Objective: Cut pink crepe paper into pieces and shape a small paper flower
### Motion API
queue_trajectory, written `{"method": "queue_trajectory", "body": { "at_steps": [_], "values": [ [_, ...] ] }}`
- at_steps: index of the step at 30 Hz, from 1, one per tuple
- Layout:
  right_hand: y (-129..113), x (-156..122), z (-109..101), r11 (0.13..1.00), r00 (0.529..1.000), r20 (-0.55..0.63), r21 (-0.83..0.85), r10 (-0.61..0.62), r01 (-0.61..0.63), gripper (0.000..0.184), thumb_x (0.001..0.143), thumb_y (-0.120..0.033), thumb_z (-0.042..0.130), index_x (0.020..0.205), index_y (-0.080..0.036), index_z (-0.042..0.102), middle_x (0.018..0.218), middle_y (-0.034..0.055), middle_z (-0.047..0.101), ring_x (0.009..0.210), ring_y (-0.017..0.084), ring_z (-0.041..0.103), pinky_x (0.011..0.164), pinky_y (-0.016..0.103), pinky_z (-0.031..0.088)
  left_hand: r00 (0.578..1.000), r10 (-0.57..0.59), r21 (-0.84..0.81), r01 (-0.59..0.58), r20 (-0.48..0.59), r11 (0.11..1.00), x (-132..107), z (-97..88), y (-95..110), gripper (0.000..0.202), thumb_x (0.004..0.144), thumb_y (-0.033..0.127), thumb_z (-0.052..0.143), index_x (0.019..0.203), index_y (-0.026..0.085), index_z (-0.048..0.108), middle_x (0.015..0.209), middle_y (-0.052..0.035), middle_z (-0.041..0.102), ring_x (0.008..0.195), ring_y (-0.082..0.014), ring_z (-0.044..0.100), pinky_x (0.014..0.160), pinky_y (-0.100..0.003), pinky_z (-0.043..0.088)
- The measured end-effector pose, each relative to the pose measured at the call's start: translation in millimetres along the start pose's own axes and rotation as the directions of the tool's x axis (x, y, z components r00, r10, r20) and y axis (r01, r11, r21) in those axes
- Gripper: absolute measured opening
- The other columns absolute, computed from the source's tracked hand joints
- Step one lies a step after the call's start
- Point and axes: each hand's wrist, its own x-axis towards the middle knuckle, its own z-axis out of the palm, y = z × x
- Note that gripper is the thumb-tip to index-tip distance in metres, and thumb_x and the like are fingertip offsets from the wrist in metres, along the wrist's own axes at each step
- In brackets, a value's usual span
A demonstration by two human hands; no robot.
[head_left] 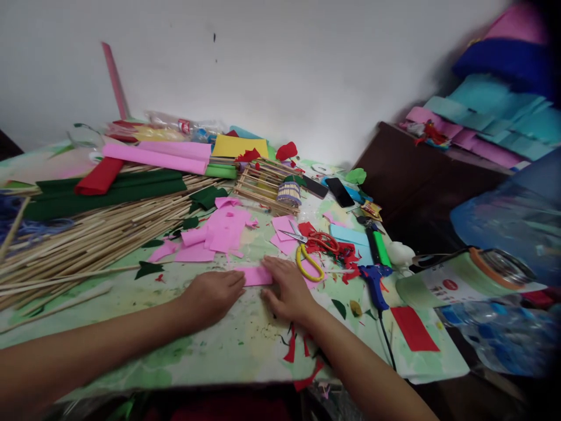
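A small pink paper strip lies flat on the green-patterned table. My left hand rests at its left end, fingers curled and pressing on the edge. My right hand lies on its right end, fingers stretched flat over the paper. Yellow-handled scissors lie just beyond my right hand, beside red paper scraps. More cut pink pieces sit further back.
A pile of thin wooden sticks fills the left side. Rolled pink, green and red paper lies at the back. A blue glue gun, a green cutter, a stick frame, phones and a red rectangle sit to the right.
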Motion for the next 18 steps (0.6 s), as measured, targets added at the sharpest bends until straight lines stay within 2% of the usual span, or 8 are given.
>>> {"method": "queue_trajectory", "body": {
  "at_steps": [3, 6, 10, 14, 18],
  "values": [
    [1, 1, 0, 0.999, 0.996, -0.092, 0.043, -0.023, 0.027, 0.048, 0.07, -0.02, 0.054, 0.117, -0.018, 0.053, 0.124, 0.0102, 0.054, 0.116, 0.022, 0.045, 0.099, 0.04, 0.032, 0.996, 0.026, 0.062, -0.031, 0.088, 0.998, 4, -0.7, 2, 0.022, 0.087, 0.013, 0.04, 0.095, 0.012, 0.06, 0.089, -0.0115, 0.068, 0.076, -0.0196, 0.065, 0.064, -0.032, 0.055],
    [-1, 2, -1, 0.999, 0.996, -0.083, 0.035, -0.011, 0.014, 0.038, 0.067, -0.016, 0.055, 0.104, -0.019, 0.059, 0.116, 0.0086, 0.056, 0.11, 0.022, 0.047, 0.095, 0.039, 0.035, 0.988, 0.039, 0.085, -0.052, 0.152, 0.995, 4, -2.1, 2, 0.025, 0.083, 0.006, 0.038, 0.097, 0.012, 0.058, 0.089, -0.0122, 0.067, 0.078, -0.0202, 0.065, 0.063, -0.032, 0.054],
    [1, 3, 2, 0.999, 0.995, -0.088, 0.004, -0.04, 0.041, 0.032, 0.069, -0.012, 0.055, 0.1, -0.019, 0.061, 0.112, 0.0072, 0.058, 0.105, 0.021, 0.049, 0.091, 0.036, 0.036, 0.983, 0.033, 0.08, -0.049, 0.183, 0.996, 1, -3.3, -2, 0.029, 0.082, 0.005, 0.037, 0.102, 0.013, 0.057, 0.093, -0.0124, 0.067, 0.08, -0.0204, 0.065, 0.064, -0.033, 0.055],
    [6, 3, 8, 0.987, 0.983, -0.1, -0.056, -0.154, 0.149, 0.015, 0.081, -0.016, 0.053, 0.089, -0.02, 0.064, 0.103, 0.0048, 0.063, 0.096, 0.018, 0.052, 0.084, 0.033, 0.037, 0.981, 0.074, 0.132, -0.099, 0.181, 0.986, -4, -4.0, -7, 0.033, 0.082, 0.004, 0.036, 0.106, 0.011, 0.058, 0.102, -0.0142, 0.068, 0.088, -0.0229, 0.066, 0.068, -0.035, 0.055],
    [1, 3, 11, 0.932, 0.945, -0.026, -0.174, -0.326, 0.317, 0.019, 0.09, -0.018, 0.045, 0.084, -0.02, 0.063, 0.094, 0.0034, 0.065, 0.09, 0.016, 0.053, 0.08, 0.031, 0.036, 0.978, 0.094, 0.14, -0.122, 0.188, 0.983, -8, -6.9, -3, 0.035, 0.082, 0.003, 0.036, 0.106, 0.009, 0.061, 0.11, -0.0153, 0.066, 0.1, -0.0237, 0.062, 0.083, -0.039, 0.051]
  ]
}}
